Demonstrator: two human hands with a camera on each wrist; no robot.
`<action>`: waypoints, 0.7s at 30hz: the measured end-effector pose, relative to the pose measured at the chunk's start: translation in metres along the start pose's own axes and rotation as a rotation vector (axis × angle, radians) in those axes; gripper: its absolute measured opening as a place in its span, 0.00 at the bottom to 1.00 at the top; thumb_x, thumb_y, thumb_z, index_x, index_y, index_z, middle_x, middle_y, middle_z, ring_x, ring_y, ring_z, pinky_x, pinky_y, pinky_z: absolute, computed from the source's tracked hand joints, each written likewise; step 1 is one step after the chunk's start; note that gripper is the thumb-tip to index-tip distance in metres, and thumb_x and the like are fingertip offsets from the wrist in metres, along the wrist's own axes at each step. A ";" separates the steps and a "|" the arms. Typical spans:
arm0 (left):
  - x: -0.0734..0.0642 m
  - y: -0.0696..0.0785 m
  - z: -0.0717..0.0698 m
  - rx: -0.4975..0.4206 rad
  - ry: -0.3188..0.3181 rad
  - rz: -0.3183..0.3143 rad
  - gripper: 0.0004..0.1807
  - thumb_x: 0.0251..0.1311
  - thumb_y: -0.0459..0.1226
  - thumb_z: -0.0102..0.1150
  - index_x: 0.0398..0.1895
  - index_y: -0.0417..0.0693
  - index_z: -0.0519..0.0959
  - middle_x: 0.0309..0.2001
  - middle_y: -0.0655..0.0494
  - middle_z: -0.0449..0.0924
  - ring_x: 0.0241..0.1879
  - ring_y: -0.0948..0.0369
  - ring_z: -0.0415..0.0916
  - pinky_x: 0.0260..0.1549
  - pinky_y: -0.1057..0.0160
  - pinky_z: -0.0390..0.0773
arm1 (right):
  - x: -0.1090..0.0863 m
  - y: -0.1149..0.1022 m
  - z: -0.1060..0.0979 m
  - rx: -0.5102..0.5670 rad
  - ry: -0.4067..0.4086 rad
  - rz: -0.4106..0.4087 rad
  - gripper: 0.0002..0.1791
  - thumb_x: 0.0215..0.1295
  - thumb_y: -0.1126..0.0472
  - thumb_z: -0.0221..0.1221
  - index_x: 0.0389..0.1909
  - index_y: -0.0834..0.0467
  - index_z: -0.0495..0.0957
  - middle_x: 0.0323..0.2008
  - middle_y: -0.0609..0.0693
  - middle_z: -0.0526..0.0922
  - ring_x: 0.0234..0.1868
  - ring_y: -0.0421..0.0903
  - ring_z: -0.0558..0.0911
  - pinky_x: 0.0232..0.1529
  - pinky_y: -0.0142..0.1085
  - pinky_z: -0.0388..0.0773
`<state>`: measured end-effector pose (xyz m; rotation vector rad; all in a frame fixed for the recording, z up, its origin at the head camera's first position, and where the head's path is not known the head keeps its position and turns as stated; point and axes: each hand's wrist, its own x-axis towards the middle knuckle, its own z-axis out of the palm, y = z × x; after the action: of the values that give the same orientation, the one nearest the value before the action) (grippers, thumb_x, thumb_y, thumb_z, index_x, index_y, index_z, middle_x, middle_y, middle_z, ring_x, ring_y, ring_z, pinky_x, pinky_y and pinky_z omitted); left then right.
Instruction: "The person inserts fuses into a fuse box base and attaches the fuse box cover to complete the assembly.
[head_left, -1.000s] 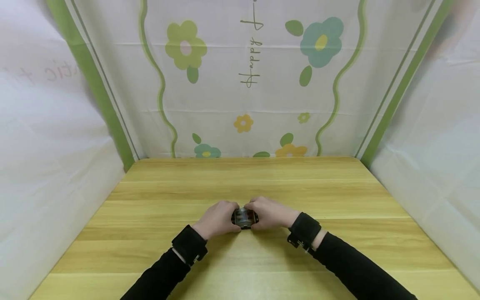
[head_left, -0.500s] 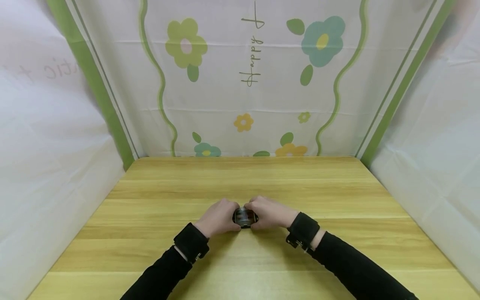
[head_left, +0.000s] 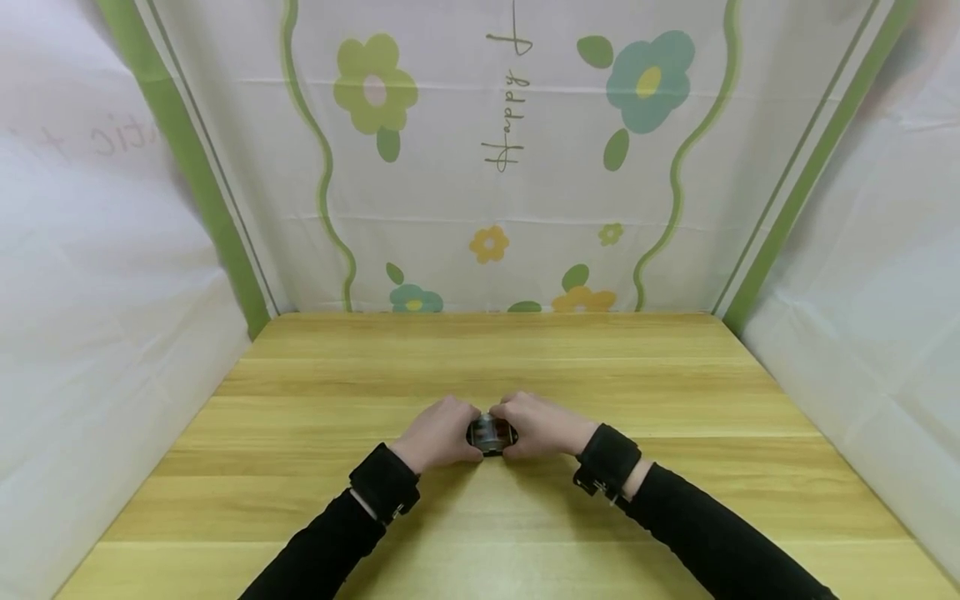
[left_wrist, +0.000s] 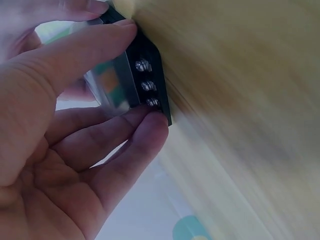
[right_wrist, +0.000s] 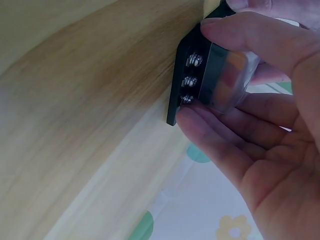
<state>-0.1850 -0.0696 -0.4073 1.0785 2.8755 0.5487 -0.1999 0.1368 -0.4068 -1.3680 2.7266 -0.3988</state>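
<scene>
A small screw-terminal block (head_left: 492, 435) with a black base and a clear domed cover is between my two hands, low at the middle of the table. In the left wrist view, my left hand (left_wrist: 55, 105) pinches one end, thumb and fingers at opposite edges of the black base. Screws (left_wrist: 148, 85) show in a row between them. My right hand (right_wrist: 280, 105) holds the other end the same way, beside a matching row of screws (right_wrist: 189, 81). Orange and green patches show through the cover, which the fingers partly hide. The base is right at the tabletop.
The wood-grain table (head_left: 487, 358) runs back to a white cloth (head_left: 450, 183) printed with flowers and writing. White side cloths (head_left: 112, 250) border the table left and right. Both wrists wear black straps (head_left: 383, 482) below dark sleeves.
The hands keep their hold on the terminal block with hardly any movement; the block's left end is slightly more covered by the left hand than one second ago.
</scene>
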 end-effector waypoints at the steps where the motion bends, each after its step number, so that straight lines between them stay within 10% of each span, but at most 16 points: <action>1: 0.000 0.001 0.000 0.006 0.001 0.003 0.12 0.44 0.36 0.77 0.25 0.47 0.79 0.21 0.63 0.72 0.20 0.67 0.68 0.23 0.67 0.71 | 0.000 0.000 0.000 -0.003 0.002 0.000 0.17 0.49 0.62 0.73 0.40 0.57 0.79 0.31 0.44 0.73 0.28 0.39 0.71 0.27 0.30 0.70; 21: 0.002 -0.004 0.002 0.005 -0.010 -0.009 0.12 0.45 0.38 0.77 0.26 0.47 0.80 0.21 0.64 0.72 0.20 0.67 0.68 0.22 0.67 0.70 | 0.004 0.003 0.003 0.015 -0.002 -0.007 0.18 0.50 0.63 0.72 0.42 0.57 0.79 0.31 0.44 0.75 0.28 0.39 0.71 0.28 0.30 0.70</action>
<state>-0.1890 -0.0706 -0.4102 1.0654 2.8736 0.5342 -0.2042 0.1351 -0.4101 -1.3740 2.7125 -0.4174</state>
